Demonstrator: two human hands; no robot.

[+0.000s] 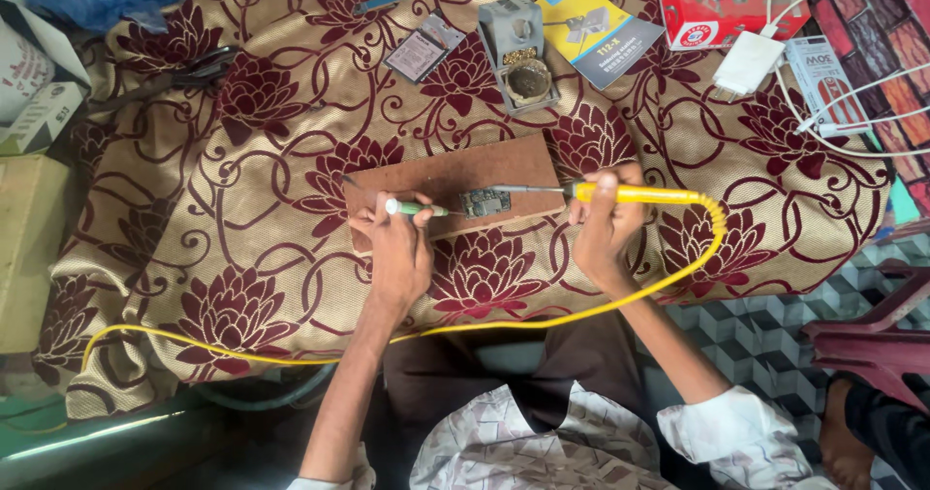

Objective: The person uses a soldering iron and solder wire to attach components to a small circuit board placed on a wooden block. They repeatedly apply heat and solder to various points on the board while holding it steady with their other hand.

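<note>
A small circuit board (484, 202) lies on a brown wooden board (450, 175) in the middle of the cloth-covered table. My right hand (603, 227) grips a yellow-handled soldering iron (635, 195), its metal tip pointing left and touching the circuit board's right edge. My left hand (397, 243) holds a thin green-and-white tool (415, 208) whose tip rests at the circuit board's left side. The iron's yellow cord (542, 318) loops down over the table's front edge and runs off to the left.
A grey soldering stand (520, 54) with a brass wool cup sits behind the board. A yellow-and-blue booklet (596, 27), a small card (423, 49), a white charger (748, 62) with cables and red boxes (722, 1) lie at the back. Another person's foot (848, 446) is at lower right.
</note>
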